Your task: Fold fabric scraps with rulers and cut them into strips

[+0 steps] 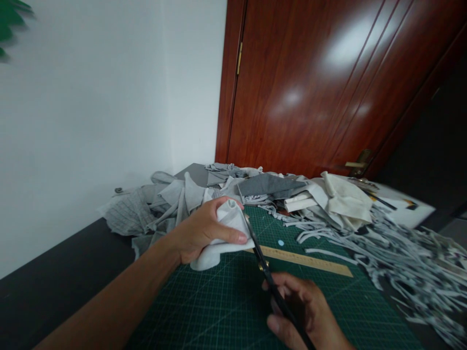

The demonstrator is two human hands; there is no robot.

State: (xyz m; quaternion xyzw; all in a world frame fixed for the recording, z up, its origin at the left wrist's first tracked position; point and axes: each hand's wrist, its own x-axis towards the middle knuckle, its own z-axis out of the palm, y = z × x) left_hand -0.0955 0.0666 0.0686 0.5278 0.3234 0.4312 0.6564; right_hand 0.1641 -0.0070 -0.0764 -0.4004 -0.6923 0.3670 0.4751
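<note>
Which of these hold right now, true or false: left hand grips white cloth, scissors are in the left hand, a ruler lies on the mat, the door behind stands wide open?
1. The left hand grips the white cloth. True.
2. The scissors are in the left hand. False: the right hand holds them.
3. A wooden ruler lies on the green cutting mat. True.
4. The wooden door stands wide open. False: it looks shut.
</note>
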